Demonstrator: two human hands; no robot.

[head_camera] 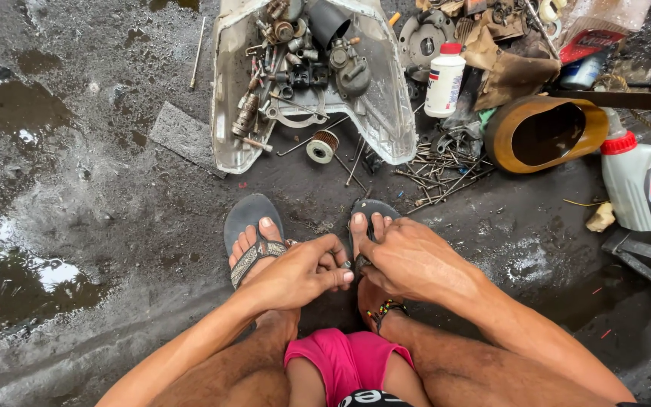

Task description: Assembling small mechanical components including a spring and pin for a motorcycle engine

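1. Right now my left hand (303, 273) and right hand (408, 260) meet low between my knees, fingertips pinched together around a small dark part (354, 265) that sits just above my right sandal (371, 215).
2. Both hands are closed on that part, as far as I can judge: the left thumb and forefinger press in from one side, the right fingers curl over it from the other. What the part is I cannot tell; it is too small and mostly covered.
3. Holding it that close to the body looks sensible to me, since both forearms run along the thighs and get steadied there (I am squatting, feet flat on the sandals).
4. My left wrist is bent slightly inward, knuckles up; my right wrist drops lower, with the back of the hand turned to the camera and its fingers tucked under.
5. My left sandal (252, 226) sits just beside the hands, toes pointing at the pale cover (227, 90).
6. That cover lies hollow side up and serves as a tray, I think: bolts, springs and other metal bits are heaped inside so they do not scatter on the wet floor (77, 196).
7. A small round filter (322, 145) lies just below it, and loose spokes (438, 177) are strewn to its right.
8. Further right stand a white bottle (444, 79), a brown tub (544, 132) on its side and a grey jug (644, 185), all well apart from my hands.
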